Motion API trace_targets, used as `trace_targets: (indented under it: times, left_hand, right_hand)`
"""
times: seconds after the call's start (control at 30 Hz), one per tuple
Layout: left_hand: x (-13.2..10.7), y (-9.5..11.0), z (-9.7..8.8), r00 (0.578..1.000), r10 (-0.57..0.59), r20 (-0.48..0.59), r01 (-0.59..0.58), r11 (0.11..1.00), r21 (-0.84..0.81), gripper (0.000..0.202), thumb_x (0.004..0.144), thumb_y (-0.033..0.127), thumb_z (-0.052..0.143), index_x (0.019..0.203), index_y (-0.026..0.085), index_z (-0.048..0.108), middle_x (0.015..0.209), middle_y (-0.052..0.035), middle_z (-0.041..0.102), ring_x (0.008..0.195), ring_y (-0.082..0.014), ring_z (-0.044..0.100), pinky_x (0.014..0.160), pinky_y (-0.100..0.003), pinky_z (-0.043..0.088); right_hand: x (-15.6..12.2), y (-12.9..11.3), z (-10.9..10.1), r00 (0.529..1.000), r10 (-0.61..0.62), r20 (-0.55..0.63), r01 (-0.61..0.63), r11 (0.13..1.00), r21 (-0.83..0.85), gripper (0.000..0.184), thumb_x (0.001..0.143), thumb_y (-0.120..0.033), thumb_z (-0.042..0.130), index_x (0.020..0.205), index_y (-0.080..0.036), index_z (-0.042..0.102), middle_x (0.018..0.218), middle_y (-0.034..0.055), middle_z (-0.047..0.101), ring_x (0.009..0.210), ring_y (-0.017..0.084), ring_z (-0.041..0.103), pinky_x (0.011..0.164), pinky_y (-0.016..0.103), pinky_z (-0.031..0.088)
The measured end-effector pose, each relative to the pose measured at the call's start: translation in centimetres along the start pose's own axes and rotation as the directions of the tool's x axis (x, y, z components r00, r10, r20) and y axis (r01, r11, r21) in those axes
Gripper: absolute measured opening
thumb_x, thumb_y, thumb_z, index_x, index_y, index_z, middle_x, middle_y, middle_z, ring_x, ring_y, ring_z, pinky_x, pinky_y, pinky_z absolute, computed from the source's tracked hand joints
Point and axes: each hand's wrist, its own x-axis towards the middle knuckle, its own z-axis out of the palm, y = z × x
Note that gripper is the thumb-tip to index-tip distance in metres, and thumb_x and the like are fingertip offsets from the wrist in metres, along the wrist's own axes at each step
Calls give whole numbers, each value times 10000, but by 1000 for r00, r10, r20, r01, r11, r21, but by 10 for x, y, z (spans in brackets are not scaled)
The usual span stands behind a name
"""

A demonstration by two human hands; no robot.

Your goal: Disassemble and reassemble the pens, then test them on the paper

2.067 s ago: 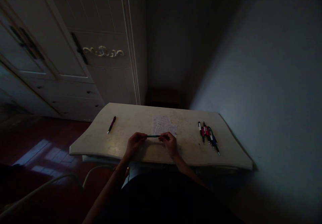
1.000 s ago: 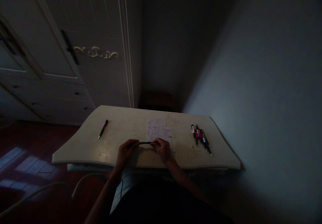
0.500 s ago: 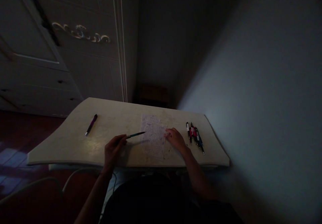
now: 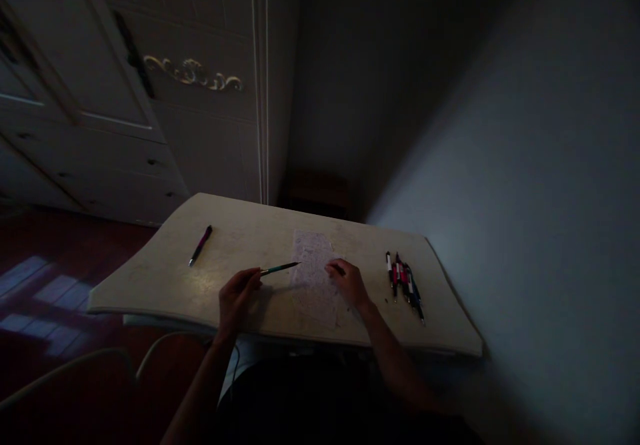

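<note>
A teal and black pen [image 4: 279, 269] is pinched in my left hand [image 4: 238, 296], its thin tip aimed right over the paper. The paper [image 4: 313, 291] lies on the table in front of me, covered in dense faint marks, with a rough or see-through look. Over its right edge is my right hand [image 4: 350, 283], thumb and fingers drawn together. Something small and dark shows at those fingers, too dim to name. To the right of this hand lies a bunch of several pens [image 4: 403, 281] in black, white, red and blue.
A single purple and black pen [image 4: 201, 245] lies on the left part of the pale table [image 4: 165, 291]. Behind the table stands a cabinet [image 4: 215, 145] with a scrolled ornament. A wall [image 4: 550, 198] rises at the right. Chair backs [image 4: 75, 371] are at lower left.
My view has turned left, so the table appears farther right. My right hand has shifted a little left over the paper, its fingers more curled. The left hand still holds the pen.
</note>
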Motion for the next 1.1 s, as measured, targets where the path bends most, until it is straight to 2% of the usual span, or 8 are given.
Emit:
trace_targets:
  times: [0.07,0.13,0.27,0.47,0.6,0.77,1.1]
  left_hand:
    - [-1,1,1,1000,-13,6,13,1000,-27,388,733,494,706,923,156,710,730,-52,707,686,-188,675,653,-287,550]
    - [-2,2,1,1000,-30,3,30,998,-52,377,735,484,708,926,159,709,778,-62,721,716,-194,686,672,-290,553]
    - [-2,1,1,999,-41,8,41,998,-49,367,738,476,706,923,158,710,806,-76,731,740,-211,698,684,-305,559]
    - [3,-4,3,1000,4,28,-6,999,49,290,738,424,703,890,176,709,826,-64,737,745,-206,696,702,-311,560]
    - [5,-7,5,998,41,54,-47,992,113,248,744,400,694,875,191,714,870,-67,739,817,-222,692,758,-334,556]
    - [9,-10,10,1000,8,22,-11,991,131,228,751,375,686,891,197,709,923,-64,733,872,-221,681,806,-338,541]
    - [9,-9,11,1000,-11,1,10,992,124,267,762,417,681,913,198,707,933,-75,730,841,-225,690,790,-358,552]
  right_hand:
    - [5,-8,17,999,33,34,-38,985,168,197,839,-366,614,888,-190,688,787,32,709,684,169,667,684,280,527]
    - [9,-14,34,997,41,72,-59,960,275,224,812,-380,646,926,-193,690,836,39,724,726,176,686,716,287,541]
    - [13,-18,50,995,42,92,-70,943,324,220,768,-359,691,911,-194,712,912,61,743,839,202,698,809,317,542]
    - [12,-5,46,995,99,25,-102,936,337,224,747,-353,701,901,-191,719,910,66,751,847,211,699,808,336,552]
    - [12,-6,44,998,69,7,-68,952,298,187,767,-341,682,875,-194,727,899,68,753,842,212,698,811,341,551]
    - [16,-12,44,999,6,39,-15,970,243,147,784,-315,671,857,-207,738,888,66,750,838,211,694,787,329,547]
    - [17,-10,48,997,27,66,-44,966,256,161,794,-322,667,885,-207,734,896,65,751,841,215,698,786,332,551]
